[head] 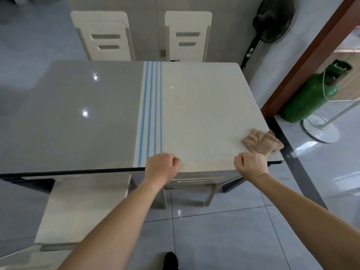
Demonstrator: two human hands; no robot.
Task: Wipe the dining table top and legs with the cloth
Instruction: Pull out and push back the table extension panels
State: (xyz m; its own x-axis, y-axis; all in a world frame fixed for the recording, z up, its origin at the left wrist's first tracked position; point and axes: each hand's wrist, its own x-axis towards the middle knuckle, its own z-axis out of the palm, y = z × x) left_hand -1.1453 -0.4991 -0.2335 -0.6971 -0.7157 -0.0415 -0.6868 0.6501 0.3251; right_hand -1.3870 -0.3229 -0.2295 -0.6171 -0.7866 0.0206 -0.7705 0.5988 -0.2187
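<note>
Cloth (261, 140) lies bunched on the bench (194, 106), at its near right corner, with the outer end reaching the bench's right edge. Our right grip (251, 164) sits at the bench's near edge, fingers curled round the cloth's near end, back of the hand up. Our left grip (161, 165) rests on that same near edge, toward the bench's middle and well apart from the cloth. Its fingers are curled into a fist, and we see nothing held in it.

The bench top is glossy, grey on its left part and cream on its right. Blue stripes (150, 114) run from far edge to near edge between the two parts, and the left grip lies just beside their near end.

Two cream chairs (103, 36) (188, 34) stand at the bench's far side. A third chair (187, 191) is tucked under the near side, below the gap between our grips. A black fan (272, 18) stands past the bench's far right corner. A green cylinder (309, 98) stands on the floor well to the right of the bench, with a white stand (321, 131) just beside it.
</note>
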